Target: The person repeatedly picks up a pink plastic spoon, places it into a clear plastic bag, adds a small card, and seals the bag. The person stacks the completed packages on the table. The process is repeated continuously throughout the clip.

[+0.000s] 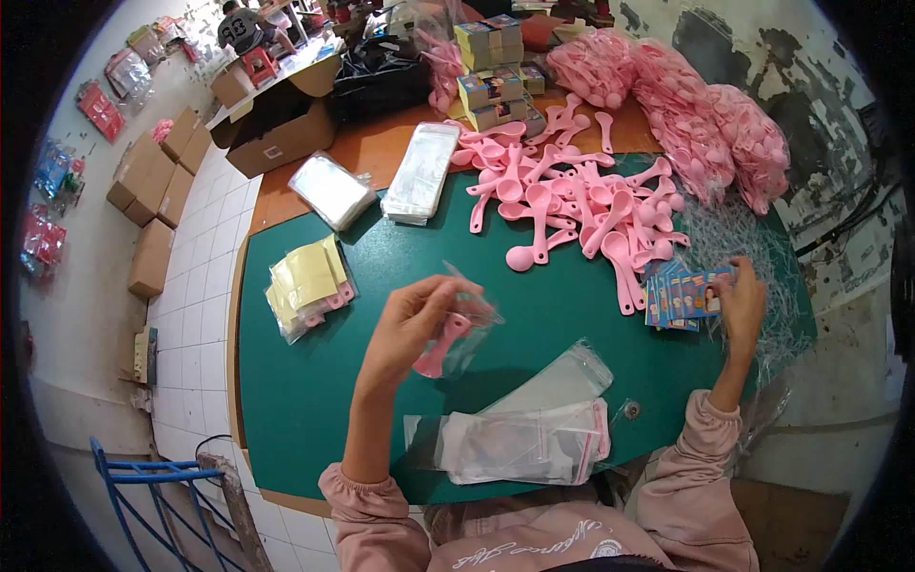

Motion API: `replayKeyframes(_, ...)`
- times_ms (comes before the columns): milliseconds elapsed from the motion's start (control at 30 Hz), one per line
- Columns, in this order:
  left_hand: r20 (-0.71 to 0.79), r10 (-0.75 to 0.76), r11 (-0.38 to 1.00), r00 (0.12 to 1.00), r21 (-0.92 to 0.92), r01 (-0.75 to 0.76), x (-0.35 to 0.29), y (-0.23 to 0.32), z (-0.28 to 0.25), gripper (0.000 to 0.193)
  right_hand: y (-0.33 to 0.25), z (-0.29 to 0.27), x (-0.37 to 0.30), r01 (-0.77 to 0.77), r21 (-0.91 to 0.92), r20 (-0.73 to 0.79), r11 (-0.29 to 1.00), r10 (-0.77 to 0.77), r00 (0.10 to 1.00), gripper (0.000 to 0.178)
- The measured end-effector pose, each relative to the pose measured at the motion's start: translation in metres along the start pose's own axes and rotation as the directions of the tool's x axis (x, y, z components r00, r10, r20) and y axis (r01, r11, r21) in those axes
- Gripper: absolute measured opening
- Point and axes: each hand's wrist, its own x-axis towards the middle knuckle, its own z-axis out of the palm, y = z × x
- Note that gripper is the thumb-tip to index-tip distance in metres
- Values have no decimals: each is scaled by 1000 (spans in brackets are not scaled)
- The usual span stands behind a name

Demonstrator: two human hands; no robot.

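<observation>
My left hand [405, 324] is raised over the green tabletop, its fingers pinching a small clear plastic bag [473, 345]. Inside the bag is a pink measuring spoon [442, 347], partly covered by my fingers. On the right side of the table, my right hand [744, 303] grips a card at the edge of a fanned stack of blue printed cards [671, 299]. Just beyond the cards lies a heap of loose pink measuring spoons [581, 195]. Clear flat bags [519, 443] lie in an overlapping pile close to my body, between my arms.
Packed bags with yellow cards [307, 282] lie at the left. Two stacks of clear bags [419, 172] stand farther back. Bulging sacks of pink spoons [681, 119], card bundles [491, 71] and an open carton [281, 124] line the far side. A blue metal frame [157, 472] stands lower left.
</observation>
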Motion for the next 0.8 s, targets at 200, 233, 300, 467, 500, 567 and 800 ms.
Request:
replayKeyframes(200,189,-55,998,980,-30,61,5,-9,15,31,-71,-41,0,242,82,-19,967,-242,970,19)
replayKeyframes(233,188,-54,998,981,-30,61,6,-11,16,31,-89,-42,-1,274,390,36,879,-312,949,20)
replayKeyframes(300,146,-72,996,987,-49,80,3,-13,16,30,-127,-27,-11,277,639,41,717,-392,919,17)
replayKeyframes(467,132,-82,995,988,-41,88,6,-20,16,29,-162,-5,-41,351,814,71,463,-679,731,13)
replayKeyframes(500,108,-106,994,988,2,106,7,-22,15,29,-161,-7,-41,351,814,71,462,-680,730,13)
replayKeyframes(567,98,-93,996,991,5,93,5,-18,18,28,-159,-10,-38,384,787,109,482,-722,683,13)
replayKeyframes(800,254,-105,983,962,170,62,4,-26,21,27,-163,-6,-38,405,800,166,443,-812,560,14)
